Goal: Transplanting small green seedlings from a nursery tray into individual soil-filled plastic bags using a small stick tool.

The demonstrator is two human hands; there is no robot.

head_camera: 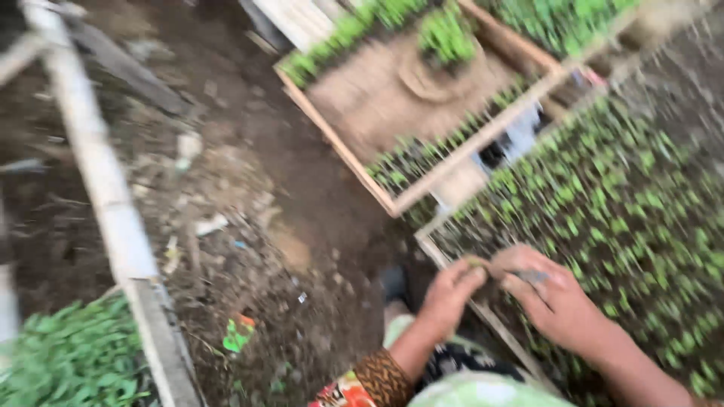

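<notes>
My left hand (450,292) and my right hand (554,300) meet over the near edge of a wooden tray (499,327) full of small green seedlings (626,218). The fingertips of both hands pinch a small greenish bit, probably a seedling (477,263), between them. A thin dark object (532,276) lies along my right fingers. The picture is blurred, so the held things are hard to make out. My left sleeve is patterned orange and brown.
A second wooden tray (354,162) with brown soil and rows of seedlings lies farther off. A pale wooden beam (105,188) runs down the left. More green plants (72,362) grow at the bottom left. Bare dirt ground (249,226) with litter lies between.
</notes>
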